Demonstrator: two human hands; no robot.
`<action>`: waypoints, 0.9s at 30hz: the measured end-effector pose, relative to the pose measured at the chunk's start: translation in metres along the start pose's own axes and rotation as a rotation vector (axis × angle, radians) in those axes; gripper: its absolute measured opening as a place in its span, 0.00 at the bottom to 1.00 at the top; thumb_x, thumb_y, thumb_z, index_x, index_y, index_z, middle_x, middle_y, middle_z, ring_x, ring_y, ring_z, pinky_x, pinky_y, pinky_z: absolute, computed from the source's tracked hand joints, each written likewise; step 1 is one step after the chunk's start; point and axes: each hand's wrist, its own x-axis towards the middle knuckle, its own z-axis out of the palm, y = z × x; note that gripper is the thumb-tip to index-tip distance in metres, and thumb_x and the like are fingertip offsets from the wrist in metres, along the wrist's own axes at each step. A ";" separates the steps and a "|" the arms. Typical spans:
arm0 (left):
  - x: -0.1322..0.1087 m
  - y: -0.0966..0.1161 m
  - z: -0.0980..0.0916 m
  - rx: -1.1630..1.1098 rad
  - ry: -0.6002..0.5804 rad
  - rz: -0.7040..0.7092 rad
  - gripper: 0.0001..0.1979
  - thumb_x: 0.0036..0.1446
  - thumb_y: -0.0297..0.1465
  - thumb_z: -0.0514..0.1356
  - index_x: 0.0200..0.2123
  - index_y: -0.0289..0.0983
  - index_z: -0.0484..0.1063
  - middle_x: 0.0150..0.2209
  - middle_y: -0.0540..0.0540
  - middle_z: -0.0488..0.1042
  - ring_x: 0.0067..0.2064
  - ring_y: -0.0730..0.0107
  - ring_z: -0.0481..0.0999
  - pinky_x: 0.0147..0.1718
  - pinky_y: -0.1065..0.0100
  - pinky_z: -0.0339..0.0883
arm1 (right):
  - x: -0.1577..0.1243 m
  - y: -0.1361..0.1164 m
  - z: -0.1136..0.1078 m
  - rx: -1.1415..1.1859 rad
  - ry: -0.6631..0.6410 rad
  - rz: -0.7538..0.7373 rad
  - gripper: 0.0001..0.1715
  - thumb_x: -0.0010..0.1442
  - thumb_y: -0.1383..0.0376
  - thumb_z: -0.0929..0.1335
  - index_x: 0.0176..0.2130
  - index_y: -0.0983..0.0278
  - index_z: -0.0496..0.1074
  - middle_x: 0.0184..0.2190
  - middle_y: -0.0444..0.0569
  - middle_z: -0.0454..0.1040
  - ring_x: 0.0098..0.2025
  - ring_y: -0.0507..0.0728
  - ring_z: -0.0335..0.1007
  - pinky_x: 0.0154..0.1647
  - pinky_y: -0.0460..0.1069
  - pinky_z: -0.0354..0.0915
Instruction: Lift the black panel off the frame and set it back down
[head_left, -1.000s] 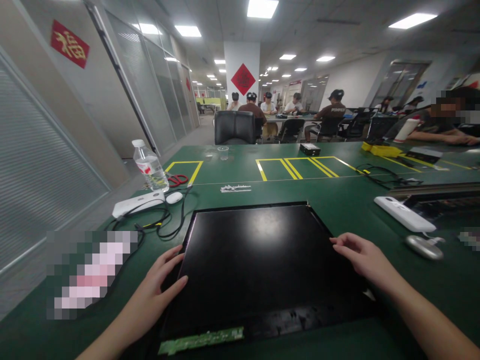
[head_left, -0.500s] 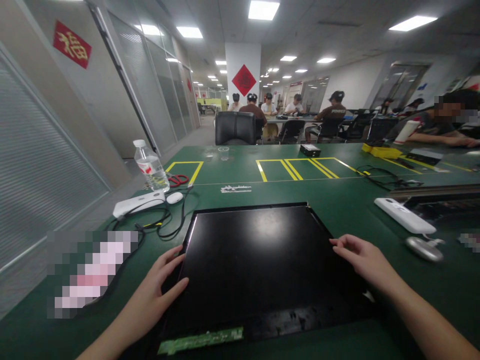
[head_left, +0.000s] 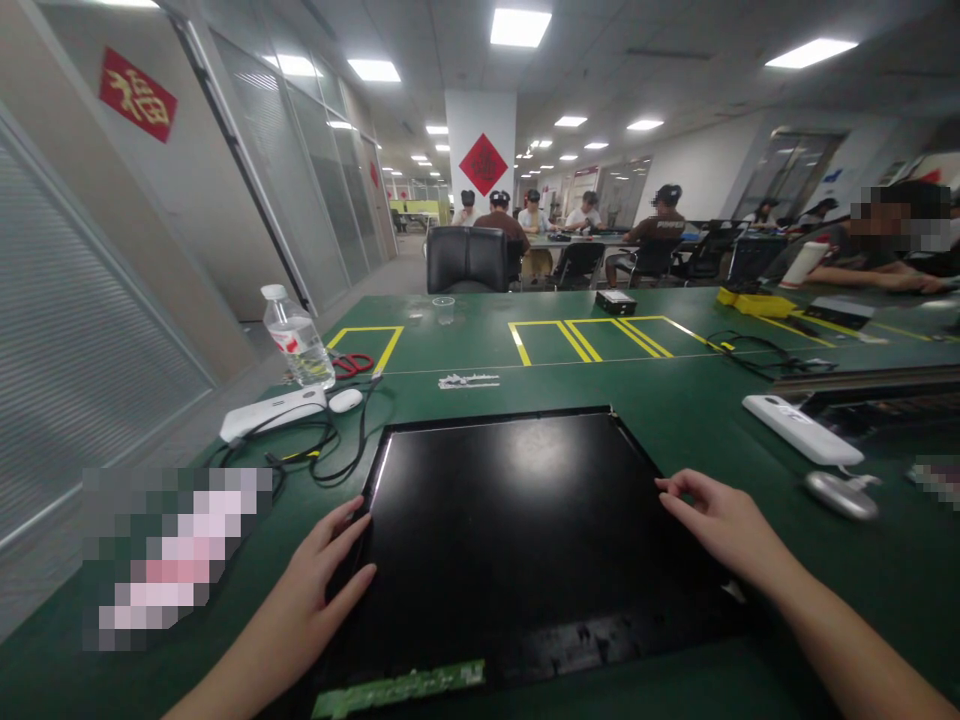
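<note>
A black LCD panel (head_left: 502, 540) lies flat on the green table in front of me, its glossy face up and reflecting a ceiling light. A green circuit board strip (head_left: 401, 690) runs along its near left edge. My left hand (head_left: 311, 585) grips the panel's left edge, with the thumb over the face and the fingertips at the rim. At the right edge, my right hand (head_left: 709, 510) has its thumb and fingers pinched on the frame. The undersides of both grips are hidden.
To the left are a water bottle (head_left: 298, 340), red-handled scissors (head_left: 352, 365), a white power bank (head_left: 274, 412) and black cables (head_left: 341, 470). On the right lie another white device (head_left: 801, 430) and a silver mouse-shaped object (head_left: 841, 495). A co-worker's arm (head_left: 870, 275) rests farther right.
The camera view has shifted slightly. Both hands and the panel keep almost the same places relative to each other.
</note>
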 end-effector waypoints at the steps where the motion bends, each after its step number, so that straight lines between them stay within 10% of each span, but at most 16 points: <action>1: -0.001 -0.001 0.001 -0.002 0.001 -0.001 0.23 0.61 0.41 0.56 0.57 0.39 0.73 0.64 0.35 0.66 0.63 0.46 0.68 0.60 0.49 0.61 | 0.000 0.000 -0.001 0.010 -0.004 -0.005 0.14 0.53 0.52 0.66 0.23 0.56 0.66 0.39 0.47 0.83 0.38 0.61 0.78 0.37 0.53 0.68; 10: 0.001 -0.008 -0.009 0.171 0.036 -0.032 0.29 0.61 0.46 0.52 0.57 0.33 0.72 0.62 0.28 0.66 0.61 0.39 0.68 0.58 0.42 0.61 | 0.002 0.004 -0.003 0.008 -0.027 -0.007 0.15 0.55 0.51 0.65 0.25 0.58 0.67 0.43 0.46 0.81 0.25 0.54 0.69 0.30 0.52 0.64; 17: 0.003 -0.006 -0.021 0.350 0.006 -0.112 0.32 0.56 0.48 0.54 0.51 0.29 0.78 0.62 0.21 0.67 0.60 0.33 0.69 0.57 0.39 0.60 | 0.010 0.026 -0.006 -0.079 0.069 0.074 0.15 0.53 0.51 0.65 0.32 0.58 0.71 0.25 0.43 0.75 0.25 0.56 0.68 0.28 0.50 0.61; 27: 0.007 -0.003 -0.018 0.131 0.020 -0.139 0.23 0.53 0.42 0.58 0.47 0.38 0.82 0.60 0.32 0.72 0.59 0.37 0.72 0.57 0.44 0.62 | 0.016 0.036 -0.006 -0.206 -0.088 0.053 0.20 0.54 0.53 0.63 0.39 0.60 0.77 0.21 0.45 0.74 0.25 0.58 0.70 0.29 0.51 0.60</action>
